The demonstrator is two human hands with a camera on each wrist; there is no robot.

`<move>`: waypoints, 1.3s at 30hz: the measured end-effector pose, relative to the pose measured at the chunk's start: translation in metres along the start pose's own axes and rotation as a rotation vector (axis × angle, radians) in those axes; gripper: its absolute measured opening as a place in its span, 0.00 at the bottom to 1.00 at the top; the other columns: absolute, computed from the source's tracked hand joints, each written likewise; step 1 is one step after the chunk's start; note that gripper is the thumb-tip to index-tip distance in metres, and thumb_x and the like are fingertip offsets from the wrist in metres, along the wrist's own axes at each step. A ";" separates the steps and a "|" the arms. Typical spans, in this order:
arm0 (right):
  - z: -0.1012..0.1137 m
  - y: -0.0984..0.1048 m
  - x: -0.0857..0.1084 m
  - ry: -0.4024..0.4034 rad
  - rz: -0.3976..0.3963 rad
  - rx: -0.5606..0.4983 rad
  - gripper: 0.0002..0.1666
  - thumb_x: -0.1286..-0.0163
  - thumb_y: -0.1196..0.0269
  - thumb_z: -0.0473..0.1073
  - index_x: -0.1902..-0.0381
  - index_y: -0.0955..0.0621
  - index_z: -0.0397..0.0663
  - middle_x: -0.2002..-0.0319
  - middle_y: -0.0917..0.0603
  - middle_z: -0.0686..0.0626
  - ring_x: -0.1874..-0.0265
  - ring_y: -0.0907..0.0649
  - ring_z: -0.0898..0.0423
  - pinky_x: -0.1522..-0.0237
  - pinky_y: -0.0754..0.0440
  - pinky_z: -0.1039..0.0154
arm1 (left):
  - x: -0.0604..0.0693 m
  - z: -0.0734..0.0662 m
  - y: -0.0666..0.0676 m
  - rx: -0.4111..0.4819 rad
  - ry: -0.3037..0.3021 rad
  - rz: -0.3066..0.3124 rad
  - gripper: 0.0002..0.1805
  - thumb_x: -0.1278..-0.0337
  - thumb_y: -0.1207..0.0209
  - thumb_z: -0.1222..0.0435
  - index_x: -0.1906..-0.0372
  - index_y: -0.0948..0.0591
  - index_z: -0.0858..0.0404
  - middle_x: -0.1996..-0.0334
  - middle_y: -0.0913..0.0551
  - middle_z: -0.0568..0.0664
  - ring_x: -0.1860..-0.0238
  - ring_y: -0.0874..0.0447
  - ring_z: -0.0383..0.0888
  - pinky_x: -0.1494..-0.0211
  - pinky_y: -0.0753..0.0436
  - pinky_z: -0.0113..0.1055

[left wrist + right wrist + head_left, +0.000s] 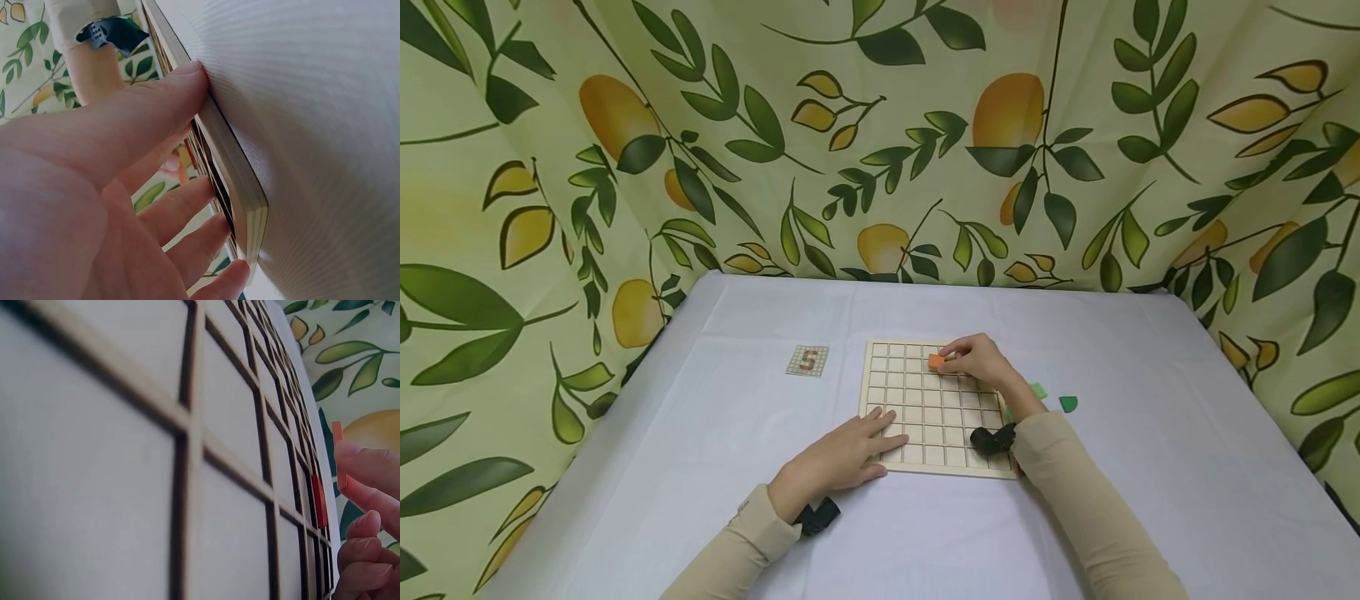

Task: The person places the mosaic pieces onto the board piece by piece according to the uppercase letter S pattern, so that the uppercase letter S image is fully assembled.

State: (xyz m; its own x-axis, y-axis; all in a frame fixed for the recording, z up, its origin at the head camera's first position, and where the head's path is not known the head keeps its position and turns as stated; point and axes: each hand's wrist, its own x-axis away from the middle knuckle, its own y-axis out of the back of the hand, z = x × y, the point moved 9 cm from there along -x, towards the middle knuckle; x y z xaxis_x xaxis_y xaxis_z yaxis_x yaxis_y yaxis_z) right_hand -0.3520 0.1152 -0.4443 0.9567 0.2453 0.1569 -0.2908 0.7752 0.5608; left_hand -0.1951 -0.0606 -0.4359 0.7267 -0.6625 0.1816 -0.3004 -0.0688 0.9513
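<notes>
A wooden grid board (925, 454) with square cells lies flat on the table. Over its far part, my right hand (981, 360) pinches a small orange tile (936, 362) between thumb and fingers. In the right wrist view the orange tile (339, 453) is held just off the board, near a red piece (319, 501) set in the grid. Spread fingers of my left hand (850, 450) rest on the board's near left corner. The left wrist view has the left thumb (169, 94) against the board's edge (240, 187).
Left of the board lies a small gridded card (807, 361) with a red-orange S-shaped pattern. A dark green rounded piece (1068, 403) and a light green piece (1038, 390) lie right of the board, partly behind the right forearm. A leaf-patterned curtain (880, 167) surrounds the white table (737, 317).
</notes>
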 end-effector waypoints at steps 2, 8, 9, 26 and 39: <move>0.002 -0.001 -0.001 0.000 -0.007 0.003 0.19 0.44 0.28 0.41 0.56 0.15 0.37 0.83 0.30 0.56 0.79 0.33 0.58 0.75 0.33 0.68 | 0.000 0.000 0.000 -0.002 0.001 0.000 0.28 0.33 0.45 0.55 0.29 0.33 0.49 0.25 0.40 0.55 0.23 0.44 0.55 0.23 0.36 0.51; 0.003 -0.004 -0.002 -0.024 -0.022 0.016 0.17 0.44 0.28 0.40 0.57 0.14 0.37 0.83 0.31 0.56 0.79 0.34 0.58 0.76 0.36 0.67 | 0.000 0.001 -0.001 0.001 -0.002 -0.001 0.28 0.33 0.46 0.54 0.29 0.33 0.48 0.25 0.41 0.55 0.23 0.45 0.55 0.23 0.37 0.50; 0.003 -0.004 -0.002 -0.031 -0.023 0.016 0.17 0.44 0.28 0.40 0.58 0.14 0.38 0.83 0.31 0.55 0.80 0.34 0.57 0.76 0.36 0.67 | 0.000 0.001 -0.001 0.001 -0.001 -0.001 0.28 0.33 0.46 0.54 0.29 0.33 0.48 0.25 0.41 0.55 0.23 0.45 0.55 0.22 0.37 0.50; -0.002 -0.007 -0.005 -0.090 -0.040 0.066 0.17 0.46 0.26 0.40 0.58 0.13 0.39 0.64 0.19 0.45 0.68 0.31 0.56 0.71 0.34 0.68 | 0.001 -0.002 0.002 0.009 -0.015 -0.009 0.28 0.34 0.44 0.57 0.30 0.32 0.50 0.25 0.39 0.57 0.23 0.44 0.57 0.23 0.36 0.51; 0.000 -0.005 -0.002 -0.086 -0.057 0.031 0.18 0.48 0.26 0.41 0.59 0.12 0.41 0.70 0.21 0.50 0.69 0.31 0.56 0.72 0.34 0.68 | 0.002 -0.001 0.001 0.004 -0.011 -0.012 0.28 0.33 0.45 0.55 0.30 0.32 0.50 0.25 0.40 0.56 0.23 0.45 0.56 0.23 0.36 0.51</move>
State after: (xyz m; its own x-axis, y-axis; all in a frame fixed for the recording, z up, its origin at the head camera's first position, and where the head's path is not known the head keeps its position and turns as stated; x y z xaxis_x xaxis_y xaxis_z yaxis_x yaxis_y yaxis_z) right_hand -0.3521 0.1114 -0.4476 0.9698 0.1494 0.1929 -0.2367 0.7679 0.5953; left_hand -0.1936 -0.0610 -0.4346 0.7238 -0.6694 0.1675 -0.2944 -0.0801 0.9523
